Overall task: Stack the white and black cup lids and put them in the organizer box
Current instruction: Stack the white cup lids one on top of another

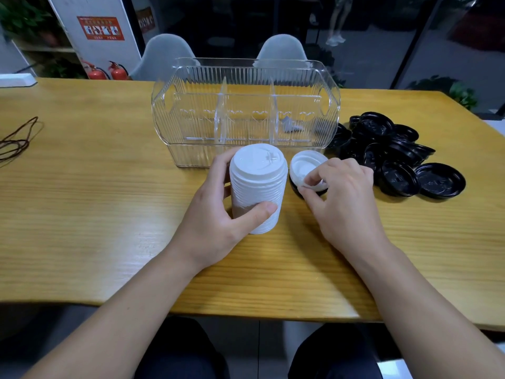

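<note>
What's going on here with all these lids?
A person is sorting cup lids at a wooden table. The left hand grips a tall stack of white lids, while the right hand pinches a single white lid lying on a black one. Loose black lids are piled to the right. The clear organizer box holds no lids yet.

A person's left hand [218,212] grips a tall stack of white lids [258,187] standing just in front of the clear organizer box [246,110] on a wooden table [109,214]. Beside the stack, the right hand [344,203] pinches a single white lid [307,166], tilted and resting on a black lid (only its dark edge shows). To the box's right lies a loose pile of black lids [393,157]. A dark cord [16,140] sits well to the box's left.
</note>
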A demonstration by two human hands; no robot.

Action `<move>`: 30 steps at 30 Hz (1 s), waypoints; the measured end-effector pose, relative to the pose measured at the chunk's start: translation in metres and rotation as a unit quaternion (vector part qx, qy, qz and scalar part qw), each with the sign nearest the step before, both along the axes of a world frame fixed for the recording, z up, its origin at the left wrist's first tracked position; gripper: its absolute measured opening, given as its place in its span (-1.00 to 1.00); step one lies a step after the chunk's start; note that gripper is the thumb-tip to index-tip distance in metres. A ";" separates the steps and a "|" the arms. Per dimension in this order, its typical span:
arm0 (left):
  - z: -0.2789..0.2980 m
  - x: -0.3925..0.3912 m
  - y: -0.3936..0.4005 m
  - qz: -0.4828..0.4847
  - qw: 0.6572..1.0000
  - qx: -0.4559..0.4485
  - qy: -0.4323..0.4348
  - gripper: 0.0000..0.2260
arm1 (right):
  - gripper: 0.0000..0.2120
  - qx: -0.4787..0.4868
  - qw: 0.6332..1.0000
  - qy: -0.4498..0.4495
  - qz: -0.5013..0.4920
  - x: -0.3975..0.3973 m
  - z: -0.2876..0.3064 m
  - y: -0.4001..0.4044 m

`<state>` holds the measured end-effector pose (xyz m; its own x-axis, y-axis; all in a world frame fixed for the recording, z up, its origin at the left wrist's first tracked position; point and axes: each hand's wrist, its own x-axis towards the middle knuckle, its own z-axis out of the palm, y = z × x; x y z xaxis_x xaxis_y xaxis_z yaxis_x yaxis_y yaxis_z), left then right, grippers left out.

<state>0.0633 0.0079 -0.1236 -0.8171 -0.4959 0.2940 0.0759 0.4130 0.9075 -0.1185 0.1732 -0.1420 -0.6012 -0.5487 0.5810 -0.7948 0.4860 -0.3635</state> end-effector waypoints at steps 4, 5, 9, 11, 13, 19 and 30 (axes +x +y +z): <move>-0.001 0.000 -0.002 -0.002 1.000 -0.007 0.006 -0.30 | -0.80 -0.034 0.999 -0.037 0.002 -0.003 -0.001 0.002; -0.001 0.000 -0.002 -0.002 1.000 -0.006 0.006 -0.30 | -0.80 -0.046 0.998 -0.039 0.000 -0.003 -0.001 0.003; -0.003 0.000 -0.003 -0.010 1.000 0.002 0.003 -0.29 | -0.86 -0.109 0.993 -0.035 -0.007 0.000 0.005 0.004; -0.004 0.000 -0.003 -0.018 1.000 0.003 0.000 -0.29 | -0.87 -0.164 0.984 -0.067 0.004 0.004 0.009 0.004; -0.003 0.001 -0.004 -0.025 1.000 -0.005 -0.003 -0.28 | -0.86 -0.243 0.956 -0.154 0.051 0.005 0.015 0.006; -0.005 0.001 -0.004 -0.041 0.999 -0.028 0.002 -0.19 | -0.87 -0.402 0.806 -0.401 0.170 0.005 0.031 0.008; -0.007 0.001 -0.004 -0.057 0.997 -0.039 0.018 -0.20 | -0.36 -0.400 0.641 -0.563 0.334 0.008 0.039 0.007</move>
<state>0.0639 0.0036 -0.1310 -0.8546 -0.3753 0.3588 0.1586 0.4694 0.8686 -0.1109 0.1802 -0.1026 -0.6729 -0.6994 0.2407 0.2569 -0.5262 -0.8107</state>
